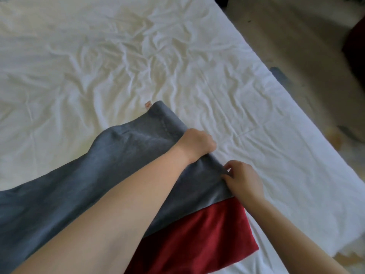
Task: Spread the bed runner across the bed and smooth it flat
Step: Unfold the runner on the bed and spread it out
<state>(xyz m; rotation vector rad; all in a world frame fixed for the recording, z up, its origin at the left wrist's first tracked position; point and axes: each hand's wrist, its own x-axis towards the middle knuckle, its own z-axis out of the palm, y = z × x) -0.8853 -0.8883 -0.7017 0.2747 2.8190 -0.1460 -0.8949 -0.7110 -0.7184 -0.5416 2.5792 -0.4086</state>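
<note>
Runner (110, 161) is lying on the bed (98, 56), coming in from the left edge of the frame and reaching to centre. Grey-blue side is facing up, and a red face (197, 238) is showing at bottom centre. The fabric is bunching into ridges near centre, not flat.

Left hand (197, 144), at centre frame, is gripping the runner's right edge, knuckles up, fingers curled under the cloth. Right hand (244, 179), just below and right of it, is pinching the same edge between thumb and fingertips. The hands are near each other, not touching.

The runner's far corner is pointing at upper centre. A small orange tag (147, 105) is sitting right beside that corner; can't tell if it's attached. The bed's white cover is wrinkling heavily across the upper half. Floor (296, 36) is showing in the upper right, blurred.
</note>
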